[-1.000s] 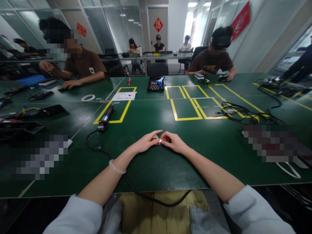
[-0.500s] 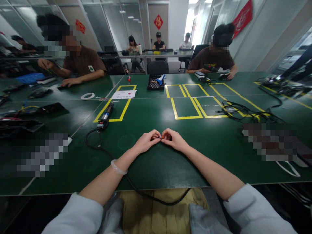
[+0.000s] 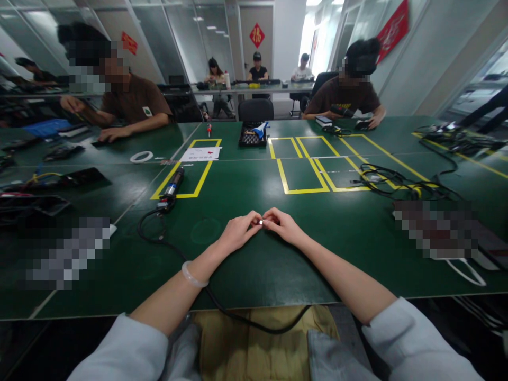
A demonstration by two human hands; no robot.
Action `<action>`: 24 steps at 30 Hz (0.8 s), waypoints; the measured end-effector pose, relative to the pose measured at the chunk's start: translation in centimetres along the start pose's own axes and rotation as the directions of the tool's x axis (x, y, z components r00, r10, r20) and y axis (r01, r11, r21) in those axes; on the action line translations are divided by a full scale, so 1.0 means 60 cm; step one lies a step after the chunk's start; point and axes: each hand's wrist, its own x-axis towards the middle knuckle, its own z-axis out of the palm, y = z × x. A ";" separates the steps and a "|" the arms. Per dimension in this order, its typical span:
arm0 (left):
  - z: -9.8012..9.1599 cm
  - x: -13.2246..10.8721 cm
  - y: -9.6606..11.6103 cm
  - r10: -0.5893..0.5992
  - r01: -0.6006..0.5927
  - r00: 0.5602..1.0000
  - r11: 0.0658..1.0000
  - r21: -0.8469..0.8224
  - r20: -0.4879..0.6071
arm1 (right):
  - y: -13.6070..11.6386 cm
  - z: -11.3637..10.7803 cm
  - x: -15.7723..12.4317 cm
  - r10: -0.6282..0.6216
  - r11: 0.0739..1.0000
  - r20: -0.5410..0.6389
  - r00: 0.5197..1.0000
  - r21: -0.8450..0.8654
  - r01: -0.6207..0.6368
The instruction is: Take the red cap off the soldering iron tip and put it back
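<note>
Between my fingertips is a tiny object [image 3: 261, 223] with a bright white face; most of it is hidden and its kind does not show. My left hand [image 3: 239, 231] pinches it from the left, thumb and fingers closed. From the other side my right hand [image 3: 282, 225] pinches it too, the fingertips of both hands nearly meeting. Both hands are held low over the green table [image 3: 254, 280]. A pale bangle [image 3: 193, 275] circles my left wrist.
An electric screwdriver [image 3: 173, 186] lies left with its black cable [image 3: 222, 312] looping to the table's front edge. Ahead is a black tray [image 3: 252, 135]. Coiled cables [image 3: 391, 177] lie right. Co-workers [image 3: 135, 100] sit opposite. A roll of tape [image 3: 141, 157] is further left.
The tiny object has been turned between my fingertips: red and orange showed before, a bright white face shows now. My hands have stayed in almost the same place.
</note>
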 end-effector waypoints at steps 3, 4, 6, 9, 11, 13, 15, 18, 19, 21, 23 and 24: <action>-0.004 0.000 0.000 -0.022 0.022 1.000 0.999 -0.043 0.005 | 0.001 0.000 0.000 -0.028 0.999 0.007 1.000 -0.026 0.028; -0.005 0.000 0.001 -0.026 0.026 1.000 0.998 -0.051 0.010 | 0.001 0.000 0.000 -0.033 0.998 0.015 0.999 -0.045 0.034; -0.007 0.000 0.003 -0.034 0.036 0.999 0.998 -0.058 0.023 | 0.001 -0.001 0.000 -0.033 0.997 0.024 0.999 -0.070 0.034; -0.011 0.001 0.008 -0.040 0.041 0.999 0.998 -0.051 0.029 | -0.001 -0.003 0.000 -0.025 0.996 0.024 0.999 -0.082 0.026; -0.015 0.002 0.009 -0.037 0.038 0.999 0.998 -0.042 0.022 | -0.003 -0.003 0.001 -0.019 0.996 0.020 1.000 -0.087 0.021; -0.021 0.002 0.006 -0.040 0.040 0.999 0.999 -0.035 0.014 | -0.005 -0.004 0.000 -0.010 0.996 0.010 1.000 -0.090 0.010; -0.031 0.002 -0.003 -0.053 0.053 0.999 0.998 -0.021 0.004 | -0.007 -0.005 0.000 -0.004 0.996 0.003 1.000 -0.092 0.004; -0.057 0.001 -0.031 -0.075 0.077 0.997 0.995 0.065 -0.034 | -0.010 -0.006 -0.001 -0.006 0.995 0.003 1.000 -0.096 0.006; -0.070 -0.001 -0.045 -0.083 0.090 0.995 0.988 0.129 -0.057 | -0.010 -0.006 -0.001 -0.005 0.995 0.002 1.000 -0.099 0.005; -0.103 -0.007 -0.080 -0.113 0.147 0.985 0.945 0.293 -0.129 | -0.011 -0.005 -0.001 -0.002 0.995 -0.001 1.000 -0.105 0.002; -0.145 -0.019 -0.126 -0.173 0.271 0.953 0.856 0.441 -0.249 | -0.009 -0.004 0.000 0.001 0.994 -0.002 1.000 -0.108 -0.001; -0.168 -0.027 -0.152 -0.216 0.355 0.923 0.801 0.482 -0.320 | -0.008 -0.004 0.000 0.001 0.994 -0.003 1.000 -0.109 -0.002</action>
